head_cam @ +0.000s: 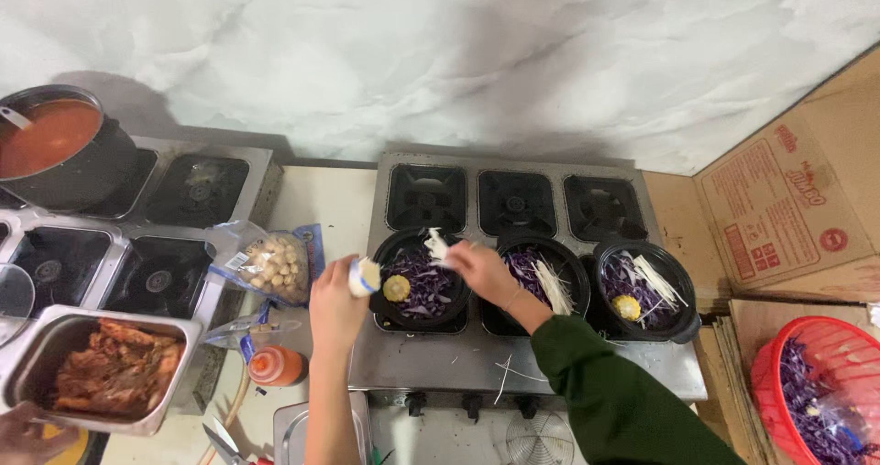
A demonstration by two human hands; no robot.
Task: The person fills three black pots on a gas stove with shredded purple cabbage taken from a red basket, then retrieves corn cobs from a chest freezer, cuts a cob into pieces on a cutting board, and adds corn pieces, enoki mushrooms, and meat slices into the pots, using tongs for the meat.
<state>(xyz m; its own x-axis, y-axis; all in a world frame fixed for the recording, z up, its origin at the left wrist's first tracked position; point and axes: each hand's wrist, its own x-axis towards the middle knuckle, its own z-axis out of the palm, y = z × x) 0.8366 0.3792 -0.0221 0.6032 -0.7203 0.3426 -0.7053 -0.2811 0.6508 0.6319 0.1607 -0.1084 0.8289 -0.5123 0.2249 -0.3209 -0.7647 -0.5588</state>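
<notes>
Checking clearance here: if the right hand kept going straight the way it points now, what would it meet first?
The right hand, holding white strands, points up-left across the left black pot. Likely that pot's far rim first, then the empty burner; depth is unclear.

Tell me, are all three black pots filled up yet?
Nearly. The right pot looks done: purple cabbage, white noodle-like strands and a corn piece. The left pot has cabbage and corn, and the right hand is lowering white strands into it now, while the left hand holds the rest of the bundle. The middle pot has cabbage and strands, but no corn shows.
</notes>
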